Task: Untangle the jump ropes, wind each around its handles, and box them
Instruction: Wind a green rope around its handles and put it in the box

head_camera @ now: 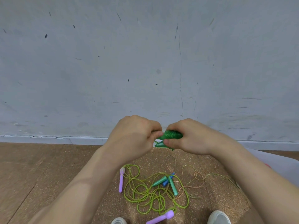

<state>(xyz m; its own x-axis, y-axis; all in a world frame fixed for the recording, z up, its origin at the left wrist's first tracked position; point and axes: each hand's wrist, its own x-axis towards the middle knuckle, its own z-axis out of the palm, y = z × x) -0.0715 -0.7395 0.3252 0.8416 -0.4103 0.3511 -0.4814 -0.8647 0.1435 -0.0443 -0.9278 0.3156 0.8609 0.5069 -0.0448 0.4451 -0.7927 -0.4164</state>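
Both hands are raised above the floor, holding a dark green jump rope (169, 136) wound round its handles. My right hand (182, 138) grips the wound bundle, thumb on a handle. My left hand (134, 135) pinches the bundle's left end. Below on the floor lies a tangle of lime green rope (145, 191) with two purple handles (121, 180) (161, 218). Two teal handles (173, 185) and a blue handle (166, 181) lie in the tangle, beside an orange-white speckled rope (194, 177).
The floor is brown cork (40, 172), meeting a scuffed grey wall (145, 62) at a pale skirting. Two grey shoe tips (218, 217) show at the bottom edge. A pale translucent object (275, 160), perhaps a container, sits at the right, partly hidden by my forearm.
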